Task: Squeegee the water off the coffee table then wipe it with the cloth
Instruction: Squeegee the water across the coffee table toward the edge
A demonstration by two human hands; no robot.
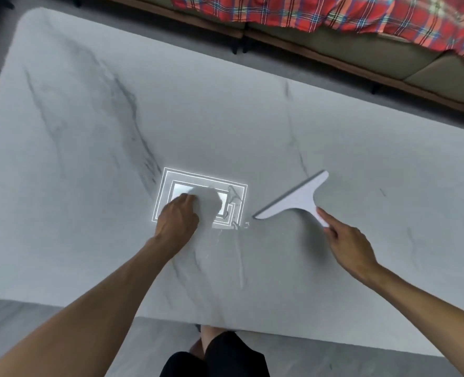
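The coffee table (pixel 225 118) has a pale grey marble top with dark veins. A grey cloth (pixel 210 202) lies bunched near its middle, over a bright reflection of a ceiling light. My left hand (pixel 176 216) rests on the cloth's left part with its fingers curled into the fabric. A white T-shaped squeegee (pixel 296 198) lies flat on the table to the right, blade pointing far-left. My right hand (pixel 345 240) touches the end of its handle with the fingertips. Thin water streaks (pixel 236 227) show just in front of the cloth.
A sofa (pixel 334 50) with a red plaid blanket (pixel 334 14) runs along the far side of the table. Grey floor (pixel 334 360) surrounds the table. My knees in dark shorts (pixel 214 355) are at the near table edge.
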